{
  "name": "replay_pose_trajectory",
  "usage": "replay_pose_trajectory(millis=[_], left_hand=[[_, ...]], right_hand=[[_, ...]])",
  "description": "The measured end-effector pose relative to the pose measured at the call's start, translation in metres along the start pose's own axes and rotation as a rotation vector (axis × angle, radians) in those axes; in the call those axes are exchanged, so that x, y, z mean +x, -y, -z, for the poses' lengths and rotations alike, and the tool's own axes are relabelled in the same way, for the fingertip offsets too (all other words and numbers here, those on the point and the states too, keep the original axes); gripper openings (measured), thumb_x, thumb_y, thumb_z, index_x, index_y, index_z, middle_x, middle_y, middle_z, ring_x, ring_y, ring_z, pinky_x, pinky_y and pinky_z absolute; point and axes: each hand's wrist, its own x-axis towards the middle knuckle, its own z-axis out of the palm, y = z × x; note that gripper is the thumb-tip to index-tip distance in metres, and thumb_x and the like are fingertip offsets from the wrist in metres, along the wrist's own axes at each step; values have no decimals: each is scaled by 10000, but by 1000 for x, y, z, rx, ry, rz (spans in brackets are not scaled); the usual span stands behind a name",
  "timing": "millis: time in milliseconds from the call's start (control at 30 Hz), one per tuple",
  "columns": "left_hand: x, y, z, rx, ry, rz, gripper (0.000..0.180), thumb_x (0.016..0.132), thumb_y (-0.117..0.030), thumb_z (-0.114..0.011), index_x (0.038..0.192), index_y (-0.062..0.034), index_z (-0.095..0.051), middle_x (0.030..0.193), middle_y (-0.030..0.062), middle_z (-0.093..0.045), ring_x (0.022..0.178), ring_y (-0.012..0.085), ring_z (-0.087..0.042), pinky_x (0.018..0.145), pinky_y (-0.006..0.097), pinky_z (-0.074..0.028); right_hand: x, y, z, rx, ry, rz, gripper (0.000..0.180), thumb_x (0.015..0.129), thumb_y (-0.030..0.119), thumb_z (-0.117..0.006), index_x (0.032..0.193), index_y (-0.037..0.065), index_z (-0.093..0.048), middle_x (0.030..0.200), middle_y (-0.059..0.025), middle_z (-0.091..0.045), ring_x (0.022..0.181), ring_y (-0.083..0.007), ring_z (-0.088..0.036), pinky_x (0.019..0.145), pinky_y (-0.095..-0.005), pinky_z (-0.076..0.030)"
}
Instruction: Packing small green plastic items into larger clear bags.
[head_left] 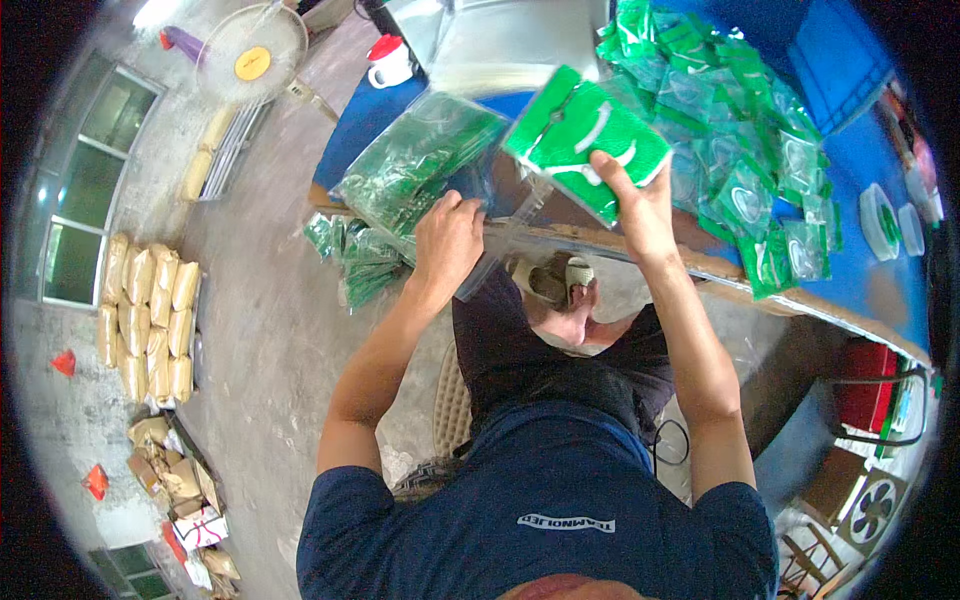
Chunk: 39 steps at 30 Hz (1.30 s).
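In my right hand (645,205) is a flat green packet (560,125) with white curved marks, thumb on its front and fingers behind. It is raised above the table's front edge, tilted. My left hand (450,238) has its fingers curled on the lower edge of a large clear plastic bag (410,155), with green showing through it. Below that bag, at the table edge, hangs a bunch of green and clear packets (365,262). To the right, a heap of similar green packets (740,150) spreads over the blue tabletop (870,290).
A white mug with a red lid (390,65) stands at the far left of the table. Behind the bag is a pale, shiny box-like thing (510,45). A blue basket (835,55) and clear plastic tubs (880,222) are at the right. A fan (252,64) and stacked brown sacks (150,315) stand leftward.
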Motion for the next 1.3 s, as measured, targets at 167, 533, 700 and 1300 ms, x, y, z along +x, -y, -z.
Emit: replay_pose_trajectory(millis=[167, 533, 700, 1300], left_hand=[[21, -12, 30, -264, -189, 140, 148, 807, -78, -691, 949, -37, -698, 790, 126, -617, 678, 286, -635, 620, 389, -507], [29, -8, 42, -219, -265, -4, 95, 803, -85, -744, 883, -50, -705, 716, 79, -578, 592, 188, -581, 549, 311, -470], [26, -8, 41, -246, -249, 58, 69, 810, -101, -723, 855, -60, -690, 752, 77, -608, 637, 249, -620, 578, 369, -486], [40, 9, 48, -646, -306, 201, 407, 824, -166, -760, 1190, -45, -629, 1181, 133, -655, 1116, 249, -622, 957, 340, -473]], right_hand=[[3, 3, 7, -174, 406, -278, 524, 827, 217, -750, 1252, 30, -508, 1160, -92, -598, 1073, -191, -576, 950, -318, -454], [41, -2, 3, -315, 509, -708, 467, 809, 457, -700, 1209, 221, -648, 1137, -17, -648, 986, -143, -602, 805, -326, -472], [18, -15, -29, -112, 460, -639, 415, 813, 375, -724, 1134, 121, -662, 1142, -44, -647, 951, -144, -621, 805, -348, -500], [51, -62, -67, 231, 641, -730, 562, 940, 408, -600, 1411, 136, -458, 1433, -65, -483, 1317, -279, -456, 1079, -503, -388]])
